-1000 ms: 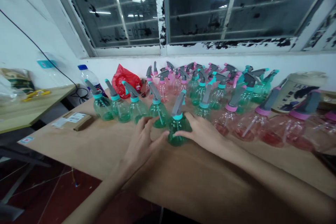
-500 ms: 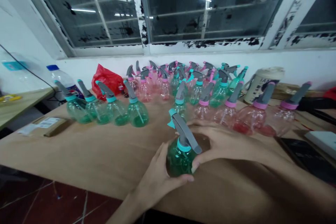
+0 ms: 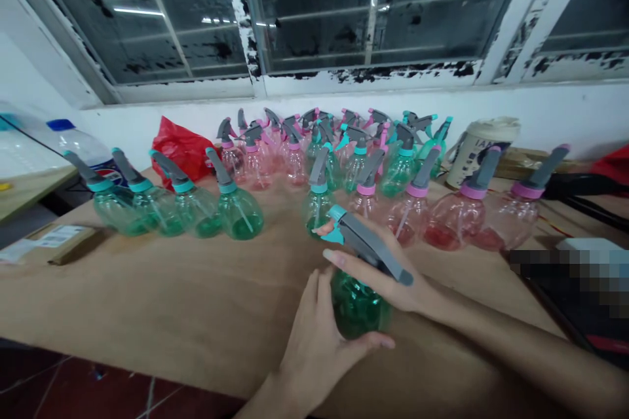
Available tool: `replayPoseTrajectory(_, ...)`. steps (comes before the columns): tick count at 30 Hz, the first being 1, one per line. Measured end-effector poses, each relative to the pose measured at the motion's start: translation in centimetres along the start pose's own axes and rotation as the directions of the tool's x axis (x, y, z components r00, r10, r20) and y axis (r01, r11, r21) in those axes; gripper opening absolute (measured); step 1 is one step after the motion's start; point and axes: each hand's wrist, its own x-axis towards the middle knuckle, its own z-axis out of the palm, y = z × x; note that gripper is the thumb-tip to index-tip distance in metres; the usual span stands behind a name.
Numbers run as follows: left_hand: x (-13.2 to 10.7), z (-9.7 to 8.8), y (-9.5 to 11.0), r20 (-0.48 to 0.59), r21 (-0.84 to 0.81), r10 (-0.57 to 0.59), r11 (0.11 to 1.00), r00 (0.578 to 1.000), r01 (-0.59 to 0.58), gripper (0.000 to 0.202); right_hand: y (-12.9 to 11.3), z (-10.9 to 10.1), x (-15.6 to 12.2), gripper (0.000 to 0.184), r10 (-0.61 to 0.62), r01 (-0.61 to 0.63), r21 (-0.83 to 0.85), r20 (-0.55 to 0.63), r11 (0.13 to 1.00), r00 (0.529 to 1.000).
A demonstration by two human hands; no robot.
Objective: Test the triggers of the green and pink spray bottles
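The left hand [image 3: 319, 340] cups the green spray bottle [image 3: 358, 304]; the right hand [image 3: 388, 275] grips and hides its neck.

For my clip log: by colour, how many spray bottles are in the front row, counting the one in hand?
Green bottles: 6, including the held bottle
Pink bottles: 4
Total: 10
Back cluster too crowded to count.

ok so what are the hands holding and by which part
A green spray bottle: the left hand cups its round body, the right hand grips the neck under the grey trigger head.
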Motion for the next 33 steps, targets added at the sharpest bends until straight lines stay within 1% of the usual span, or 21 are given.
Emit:
replayPoseTrajectory(2, -0.1, -0.4, -0.3, 0.025, 0.083, 0.019, 0.996, 0.999, -0.021, 0.092, 0.2, -0.1, 0.1, 0.022, -0.017, 0.017, -0.035, -0.011, 0.999, 1.0)
replayPoseTrajectory(4, -0.4, -1.0, -1.1, 0.066, 0.205, 0.047, 0.977, 0.997, -0.06, 0.099, 0.5, -0.3, 0.2, 0.022, -0.04, 0.039, -0.059, -0.007, 0.998, 0.999)
replayPoseTrajectory(5, -0.6, -1.4, -1.6, 0.089, 0.269, 0.064, 0.959, 0.994, -0.086, 0.099, 0.6, -0.5, 0.3, 0.021, -0.05, 0.049, -0.066, -0.007, 0.997, 0.999)
replayPoseTrajectory(7, -1.0, -2.3, -2.9, 0.127, 0.392, 0.093, 0.91, 0.988, -0.136, 0.091, 0.8, -0.8, 0.6, 0.02, -0.059, 0.058, -0.083, -0.007, 0.995, 0.998)
replayPoseTrajectory(9, -1.5, -2.9, -4.3, 0.128, 0.502, 0.116, 0.849, 0.985, -0.165, 0.088, 0.9, -1.0, 0.9, 0.018, -0.055, 0.054, -0.096, -0.008, 0.994, 0.998)
replayPoseTrajectory(11, -1.9, -3.2, -5.4, 0.124, 0.583, 0.138, 0.792, 0.983, -0.184, 0.089, 0.9, -1.1, 1.1, 0.018, -0.053, 0.052, -0.092, -0.006, 0.994, 0.999)
replayPoseTrajectory(13, -2.1, -3.2, -6.1, 0.127, 0.636, 0.153, 0.745, 0.98, -0.199, 0.087, 1.0, -1.2, 1.1, 0.018, -0.064, 0.063, -0.08, -0.002, 0.995, 0.998)
replayPoseTrajectory(16, -2.3, -2.8, -6.4, 0.121, 0.682, 0.168, 0.702, 0.978, -0.205, 0.082, 1.1, -1.1, 1.1, 0.015, -0.116, 0.115, -0.071, 0.0, 0.991, 0.993)
replayPoseTrajectory(19, -2.3, -2.4, -6.3, 0.104, 0.7, 0.172, 0.687, 0.98, -0.195, 0.079, 1.2, -1.0, 1.0, 0.006, -0.143, 0.142, -0.084, -0.005, 0.986, 0.99)
replayPoseTrajectory(25, -2.2, -2.3, -6.2, 0.096, 0.693, 0.177, 0.695, 0.979, -0.194, 0.076, 1.1, -1.2, 0.9, 0.008, -0.095, 0.095, -0.098, 0.001, 0.991, 0.995)
replayPoseTrajectory(28, -2.2, -2.4, -6.1, 0.108, 0.674, 0.156, 0.715, 0.982, -0.188, 0.075, 0.8, -1.2, 0.7, 0.02, -0.017, 0.017, -0.098, 0.005, 0.995, 1.0)
replayPoseTrajectory(30, -2.1, -2.5, -6.1, 0.113, 0.661, 0.144, 0.728, 0.983, -0.183, 0.074, 0.7, -1.1, 0.6, 0.024, 0.026, -0.026, -0.07, -0.01, 0.997, 1.0)
replayPoseTrajectory(33, -2.1, -2.5, -6.0, 0.113, 0.652, 0.146, 0.736, 0.983, -0.184, 0.074, 0.7, -0.9, 0.4, 0.025, 0.018, -0.019, -0.033, -0.039, 0.999, 0.999)
